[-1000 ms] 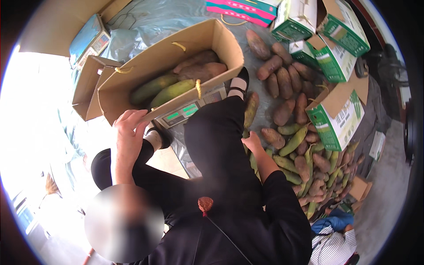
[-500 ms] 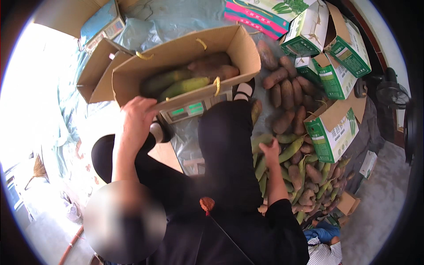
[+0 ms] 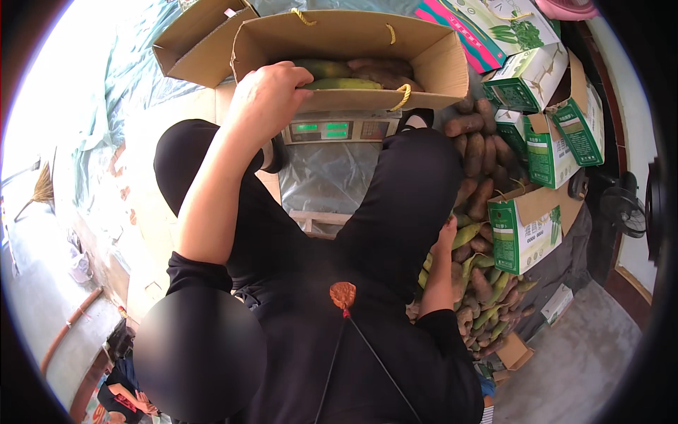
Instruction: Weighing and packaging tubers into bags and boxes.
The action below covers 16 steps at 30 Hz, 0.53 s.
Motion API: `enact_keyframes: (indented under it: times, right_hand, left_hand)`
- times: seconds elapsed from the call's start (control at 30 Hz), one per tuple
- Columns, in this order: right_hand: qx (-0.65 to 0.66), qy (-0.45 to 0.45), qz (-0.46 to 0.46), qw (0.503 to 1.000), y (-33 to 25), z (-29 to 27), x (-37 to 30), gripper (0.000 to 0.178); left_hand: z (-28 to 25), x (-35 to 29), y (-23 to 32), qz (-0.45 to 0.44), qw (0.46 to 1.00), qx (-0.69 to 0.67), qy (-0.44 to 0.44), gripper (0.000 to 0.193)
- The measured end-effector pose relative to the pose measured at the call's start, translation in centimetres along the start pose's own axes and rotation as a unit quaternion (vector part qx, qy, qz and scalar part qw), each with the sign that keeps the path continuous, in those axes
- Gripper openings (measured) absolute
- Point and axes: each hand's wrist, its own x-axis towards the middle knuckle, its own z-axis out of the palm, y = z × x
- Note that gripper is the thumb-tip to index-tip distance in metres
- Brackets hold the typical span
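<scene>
An open cardboard box (image 3: 353, 42) with yellow cord handles sits on a scale (image 3: 342, 131) with lit green displays. Inside lie several long radishes, green ones (image 3: 346, 83) in front and brownish ones (image 3: 385, 68) behind. My left hand (image 3: 265, 99) is closed over the box's near rim at its left part, fingers inside by the radishes and thumb along the edge. On the right, my right hand (image 3: 445, 237) is down beside my knee at the pile of green and reddish radishes (image 3: 487, 283). My knee and the pile hide its fingers.
White-and-green cartons (image 3: 526, 233) stand right of the radishes, with more behind. Another open cardboard box (image 3: 201, 39) is at the back left. A black fan (image 3: 625, 205) stands by the right wall. Another person's hands (image 3: 145, 404) show at the lower left.
My view has shifted, so the box sits higher and farther right. My left hand has slid along the near rim. My right hand, earlier at a green radish, is now partly hidden beside my knee.
</scene>
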Motion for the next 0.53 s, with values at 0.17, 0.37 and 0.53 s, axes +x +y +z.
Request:
enact_keyframes:
  times: [0.17,0.37,0.53]
  right_hand:
    - [-0.032,0.051,-0.004,0.998,2.1,-1.2,0.2,0.054]
    - [-0.062,0.09,0.038,0.993,3.3,-2.5,1.8,0.058]
    - [-0.073,0.113,0.014,0.991,1.5,-3.8,5.6,0.061]
  left_hand:
    - [0.5,0.3,0.2,-0.003,1.0,-0.009,0.001,0.022]
    - [-0.4,0.5,0.8,-0.005,1.0,-0.003,-0.006,0.021]
    - [-0.4,0.6,0.4,-0.025,0.999,-0.028,0.018,0.024]
